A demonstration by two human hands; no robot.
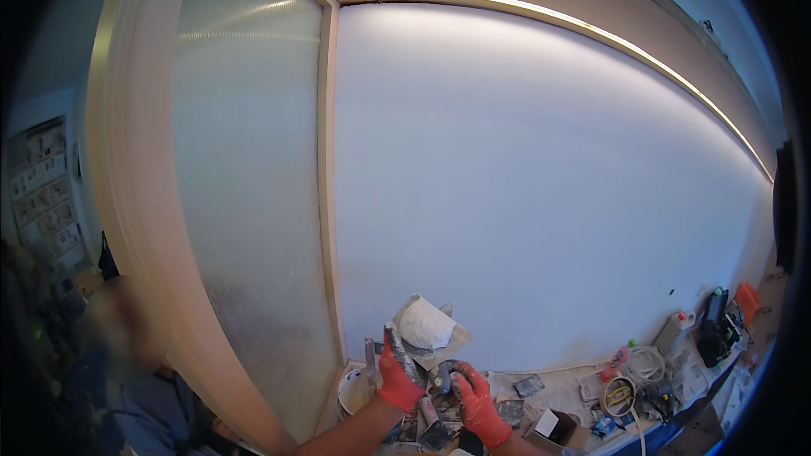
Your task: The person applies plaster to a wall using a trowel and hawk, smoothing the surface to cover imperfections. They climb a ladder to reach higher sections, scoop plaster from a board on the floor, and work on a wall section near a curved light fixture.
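Note:
My left hand [400, 376], in a red work glove with grey-coated fingers, is closed at the lower left edge of a pale, creased bag or sheet. A smooth white mound [426, 326], like powder or plaster, rests in it, held up in front of the white wall. Just right and below, my right hand [480, 412], gloved the same way, has its fingers curled round a dark grey handle-like piece [440, 379]. Its far end is hidden by the bag and the fingers.
A white bucket [351, 393] stands left of my left hand. The cluttered bench holds an open cardboard box [557, 431], a tub of tools [619, 395], coiled hose [648, 364] and a white jug [674, 332]. A ribbed glass partition [253, 194] rises left; another person [156, 401] is beyond it.

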